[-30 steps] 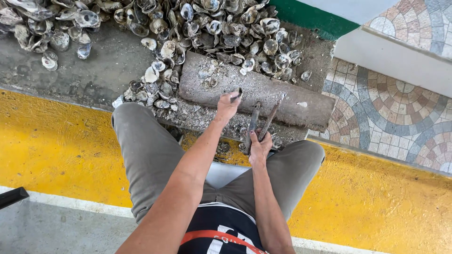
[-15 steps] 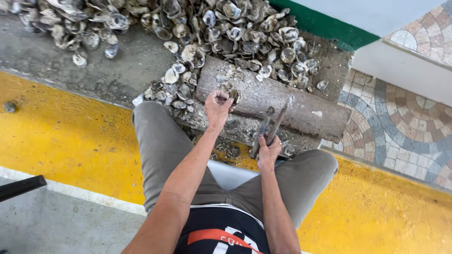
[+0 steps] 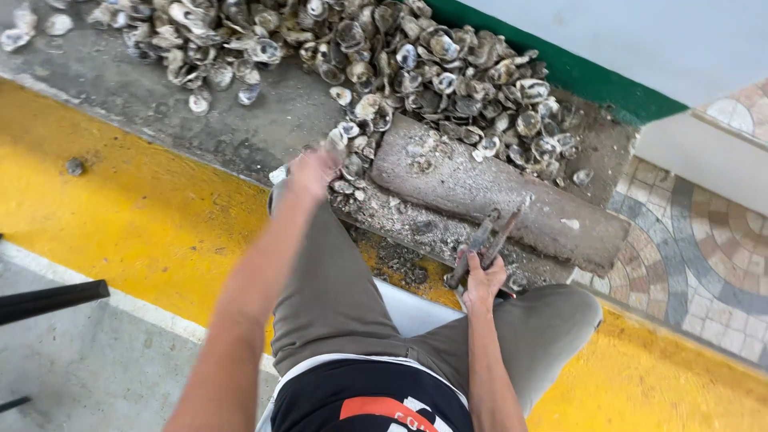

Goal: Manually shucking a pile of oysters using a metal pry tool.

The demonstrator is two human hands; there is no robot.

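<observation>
Oyster [image 3: 334,142]: pinched in left hand [image 3: 314,170] (blurred), raised beside the shell heap [image 3: 416,56] and above the left knee. Tool [image 3: 482,242]: dark metal, two-pronged, gripped in closed right hand [image 3: 482,282], tips resting on the concrete slab [image 3: 496,192]. Slab lies tilted against the heap, grit scattered over it. Floor: yellow band [image 3: 136,216].

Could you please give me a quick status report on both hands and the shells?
Right hand closed on a metal tool resting on the stone slab. Left hand blurred, at an oyster shell beside the shell pile. Nothing between hands and slab.
</observation>
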